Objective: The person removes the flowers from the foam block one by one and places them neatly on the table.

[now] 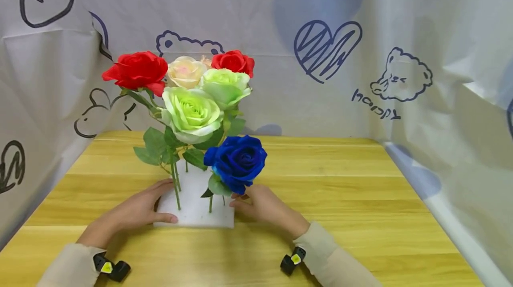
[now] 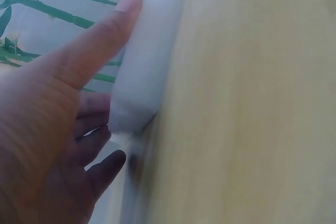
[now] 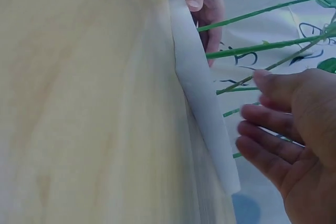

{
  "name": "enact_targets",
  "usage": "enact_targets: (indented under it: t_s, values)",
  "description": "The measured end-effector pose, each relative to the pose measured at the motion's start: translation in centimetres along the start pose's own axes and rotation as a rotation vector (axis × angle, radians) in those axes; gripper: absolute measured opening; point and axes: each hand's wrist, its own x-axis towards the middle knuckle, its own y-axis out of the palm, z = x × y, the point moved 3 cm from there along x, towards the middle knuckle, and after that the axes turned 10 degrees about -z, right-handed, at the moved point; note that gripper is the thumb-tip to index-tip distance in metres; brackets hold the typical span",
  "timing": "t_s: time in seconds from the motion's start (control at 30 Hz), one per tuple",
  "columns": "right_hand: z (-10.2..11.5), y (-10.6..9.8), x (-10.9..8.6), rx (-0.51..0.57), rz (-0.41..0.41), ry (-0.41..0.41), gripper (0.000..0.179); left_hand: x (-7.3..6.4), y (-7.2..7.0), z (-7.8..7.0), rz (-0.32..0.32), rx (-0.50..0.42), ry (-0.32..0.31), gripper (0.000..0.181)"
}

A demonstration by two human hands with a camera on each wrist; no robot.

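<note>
A white foam board (image 1: 192, 220) lies on the table with several artificial rose stems standing in it. My left hand (image 1: 140, 204) holds its left side, thumb at the front edge and fingers farther back; the left wrist view shows the thumb (image 2: 113, 32) over the board's edge. By the right edge is my right hand (image 1: 264, 207), its fingers loosely bent with nothing seen between them; contact with the board is unclear. A blue rose (image 1: 240, 160) leans low at the right front. Two green roses (image 1: 192, 113), cream blooms (image 1: 186, 72) and two red roses (image 1: 138, 71) stand higher.
The yellow wooden table (image 1: 340, 198) extends on both sides of the board. Behind it hangs a pale sheet (image 1: 256, 6) with drawn hearts and animals. Wrist cameras (image 1: 114, 269) sit at both sleeves.
</note>
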Motion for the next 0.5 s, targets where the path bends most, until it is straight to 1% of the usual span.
enact_targets:
  t_s: [0.13,0.23,0.37,0.43,0.5]
  values:
    - [0.0,-0.5,0.3,0.063,-0.085,0.012,0.034,0.2,-0.1,0.0,0.006,0.085,0.027,0.099]
    - [-0.1,-0.5,0.6,0.128,-0.106,0.045,0.033,0.3,-0.2,0.1,0.001,0.141,0.044,0.099]
    - [-0.2,0.1,0.7,0.229,-0.109,0.082,0.033,0.2,-0.1,0.1,-0.013,0.156,0.067,0.099]
    - [-0.1,0.3,0.7,0.268,-0.117,0.082,0.033,0.1,0.0,0.0,-0.02,0.15,0.077,0.098]
    - [-0.1,0.7,0.6,0.286,-0.124,0.068,0.029,-0.1,0.0,-0.1,-0.021,0.137,0.083,0.098]
